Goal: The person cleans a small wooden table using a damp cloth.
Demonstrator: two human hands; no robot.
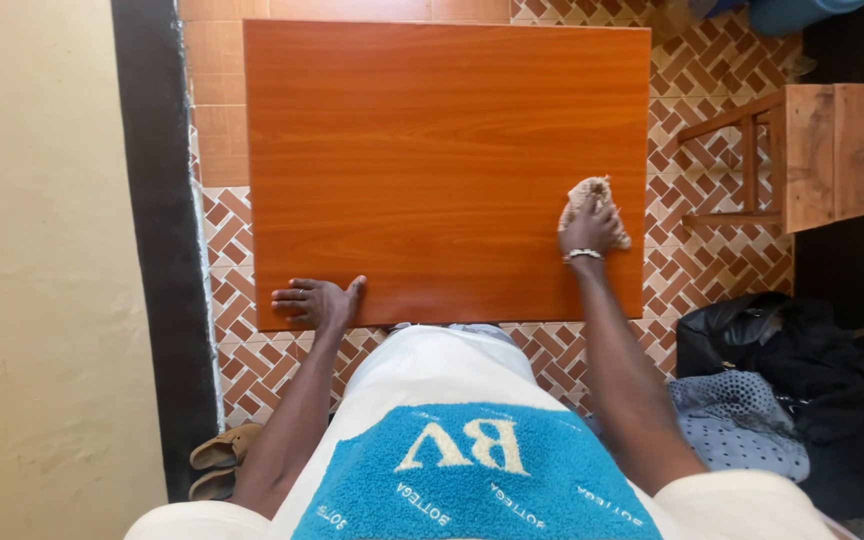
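An orange-brown wooden table top (422, 150) fills the middle of the head view. My right hand (588, 230) presses a crumpled beige cloth (592, 193) flat against the table near its right edge, with a bracelet on the wrist. My left hand (318, 300) rests palm down with fingers spread on the table's near left edge and holds nothing.
A wooden stool (832, 150) stands to the right of the table. Black and dotted fabric bags (782, 380) lie on the patterned tile floor at lower right. A pair of sandals (220, 465) sits at lower left beside a cream wall (42, 270).
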